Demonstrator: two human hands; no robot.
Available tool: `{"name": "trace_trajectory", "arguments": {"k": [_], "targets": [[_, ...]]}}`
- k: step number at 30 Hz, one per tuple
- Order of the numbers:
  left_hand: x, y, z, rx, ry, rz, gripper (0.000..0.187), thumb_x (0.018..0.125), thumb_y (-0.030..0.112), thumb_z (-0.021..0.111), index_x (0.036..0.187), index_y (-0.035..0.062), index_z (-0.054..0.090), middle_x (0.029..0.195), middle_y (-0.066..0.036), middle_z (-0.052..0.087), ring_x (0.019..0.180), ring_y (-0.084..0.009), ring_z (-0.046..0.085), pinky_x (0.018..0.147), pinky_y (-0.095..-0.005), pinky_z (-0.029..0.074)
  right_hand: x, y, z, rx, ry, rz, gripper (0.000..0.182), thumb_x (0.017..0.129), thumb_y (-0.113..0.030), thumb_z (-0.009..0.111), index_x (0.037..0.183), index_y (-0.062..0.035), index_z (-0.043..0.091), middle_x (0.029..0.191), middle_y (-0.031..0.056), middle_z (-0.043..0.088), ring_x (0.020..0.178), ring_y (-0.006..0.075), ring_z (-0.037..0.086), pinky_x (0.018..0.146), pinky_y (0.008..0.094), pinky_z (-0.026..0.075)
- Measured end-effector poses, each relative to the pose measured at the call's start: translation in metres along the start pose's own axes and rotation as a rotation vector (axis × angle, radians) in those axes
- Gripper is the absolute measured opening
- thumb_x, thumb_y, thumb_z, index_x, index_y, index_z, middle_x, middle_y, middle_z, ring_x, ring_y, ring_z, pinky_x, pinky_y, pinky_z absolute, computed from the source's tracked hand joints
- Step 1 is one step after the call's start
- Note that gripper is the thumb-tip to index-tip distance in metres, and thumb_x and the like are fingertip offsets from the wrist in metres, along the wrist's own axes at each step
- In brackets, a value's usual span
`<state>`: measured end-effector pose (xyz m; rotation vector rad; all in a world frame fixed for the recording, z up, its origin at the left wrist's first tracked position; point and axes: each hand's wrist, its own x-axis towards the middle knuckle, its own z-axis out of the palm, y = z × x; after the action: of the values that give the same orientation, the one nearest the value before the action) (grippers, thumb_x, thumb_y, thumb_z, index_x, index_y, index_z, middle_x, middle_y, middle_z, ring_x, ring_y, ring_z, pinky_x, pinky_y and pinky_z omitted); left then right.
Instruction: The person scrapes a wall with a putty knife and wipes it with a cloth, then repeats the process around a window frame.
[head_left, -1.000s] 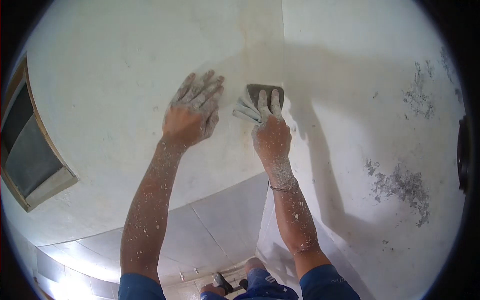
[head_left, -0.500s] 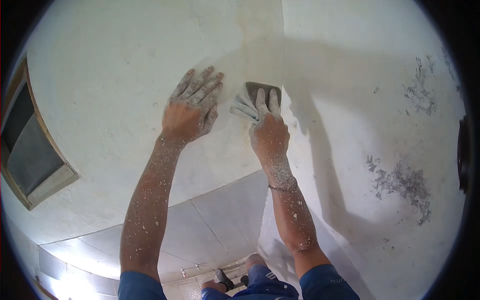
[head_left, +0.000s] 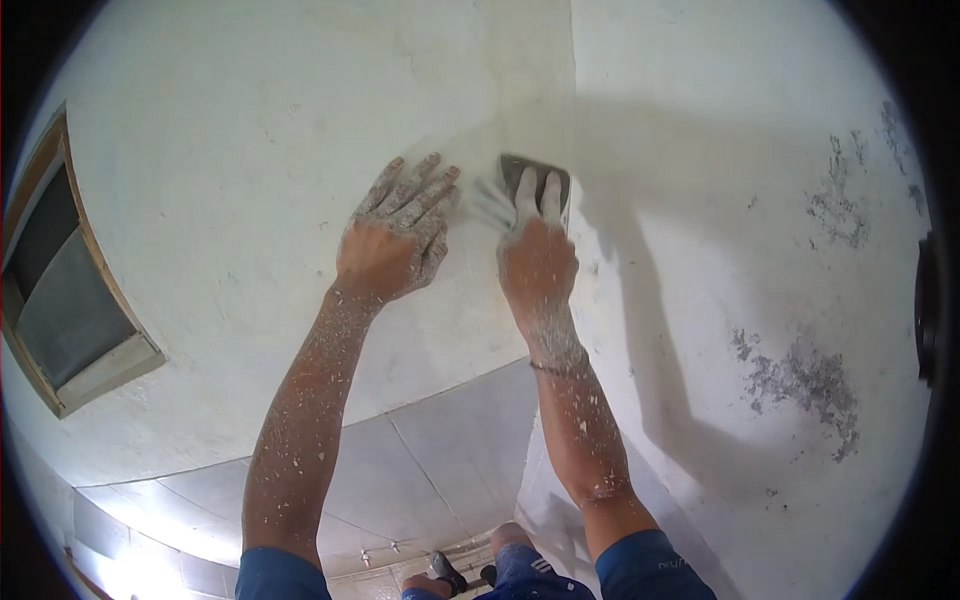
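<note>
My left hand (head_left: 396, 230) rests on the pale wall (head_left: 250, 250), its fingers stretched out and coated in whitish dust. To its right, my right hand (head_left: 540, 245) presses a piece of sandpaper (head_left: 512, 176) onto the wall close beside the inside corner. Two dusty fingers lie straight over its dark face, while pale folded flaps stick out on the left, blurred by motion. The thumb side of the grip is hidden. Flecks of white cover both forearms, and a thin dark band circles the right wrist.
A wood-framed window (head_left: 75, 290) is at the left. Grey tiles (head_left: 400, 450) line the lower wall, with small taps (head_left: 380, 552) near the bottom. The adjoining wall has dark flaking patches (head_left: 805, 385). A dark object (head_left: 926, 310) juts in at the far right.
My left hand now appears slightly to the right and lower. My right hand and the sandpaper have shifted slightly up and right, beside the corner, with the flaps now blurred.
</note>
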<state>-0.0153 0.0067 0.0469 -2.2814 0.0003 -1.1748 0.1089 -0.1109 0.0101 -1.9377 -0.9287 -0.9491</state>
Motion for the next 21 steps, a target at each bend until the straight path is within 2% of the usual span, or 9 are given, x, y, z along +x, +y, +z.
{"name": "trace_trajectory", "arguments": {"k": [1,4,8,11,15,20,21], "targets": [[0.000,0.001,0.001,-0.006,0.010,0.002,0.040,0.081,0.011,0.055,0.121,0.0104,0.056,0.135,-0.001,0.048,0.133,-0.0192,0.035,0.114,-0.0425,0.024,0.005,-0.002,-0.002,0.012,0.067,-0.003,0.056,0.082,-0.007,0.050,0.137,-0.0037,0.038,0.137,0.0287,0.036,0.090,0.0356,0.065,0.070,0.0391,0.057],[-0.006,0.004,0.000,-0.022,-0.010,0.003,0.040,0.081,0.011,0.055,0.121,0.0111,0.056,0.136,0.000,0.048,0.133,-0.0188,0.035,0.114,-0.0424,0.023,0.001,0.000,-0.012,0.023,-0.057,0.032,0.056,0.081,-0.005,0.051,0.136,-0.0020,0.038,0.136,0.0291,0.038,0.090,0.0364,0.065,0.069,0.0391,0.057],[-0.001,0.002,-0.002,0.002,-0.031,-0.003,0.041,0.082,0.011,0.054,0.123,0.0123,0.055,0.137,0.001,0.047,0.133,-0.0183,0.034,0.114,-0.0420,0.023,0.004,0.000,-0.018,-0.040,-0.079,0.021,0.057,0.080,-0.004,0.052,0.136,-0.0012,0.038,0.134,0.0289,0.040,0.089,0.0370,0.065,0.069,0.0390,0.057],[-0.002,0.002,0.000,0.004,-0.014,0.003,0.041,0.083,0.011,0.054,0.123,0.0128,0.055,0.137,0.001,0.047,0.133,-0.0182,0.034,0.115,-0.0416,0.023,0.007,0.000,-0.013,0.004,0.006,-0.007,0.055,0.081,-0.004,0.052,0.135,-0.0006,0.039,0.132,0.0293,0.041,0.091,0.0372,0.064,0.069,0.0390,0.057],[-0.004,0.003,0.001,-0.027,0.001,-0.004,0.041,0.083,0.012,0.054,0.124,0.0129,0.055,0.137,0.001,0.047,0.133,-0.0181,0.034,0.115,-0.0414,0.023,0.007,-0.006,-0.022,-0.004,-0.074,0.037,0.051,0.082,-0.005,0.051,0.132,0.0001,0.042,0.134,0.0290,0.039,0.096,0.0360,0.063,0.070,0.0383,0.057],[-0.003,0.001,0.001,0.006,-0.027,0.003,0.041,0.083,0.014,0.055,0.124,0.0131,0.054,0.137,0.001,0.047,0.132,-0.0180,0.035,0.114,-0.0414,0.023,0.007,0.000,-0.022,-0.076,-0.048,-0.028,0.050,0.083,-0.006,0.050,0.133,0.0000,0.041,0.134,0.0284,0.038,0.099,0.0351,0.062,0.071,0.0378,0.057],[-0.003,0.002,0.001,0.004,-0.030,0.006,0.041,0.083,0.014,0.055,0.124,0.0131,0.054,0.137,0.001,0.047,0.132,-0.0180,0.035,0.114,-0.0414,0.023,0.007,-0.003,-0.024,-0.059,-0.100,0.026,0.050,0.084,-0.006,0.050,0.133,0.0000,0.041,0.134,0.0287,0.039,0.101,0.0353,0.061,0.071,0.0379,0.057]]}}
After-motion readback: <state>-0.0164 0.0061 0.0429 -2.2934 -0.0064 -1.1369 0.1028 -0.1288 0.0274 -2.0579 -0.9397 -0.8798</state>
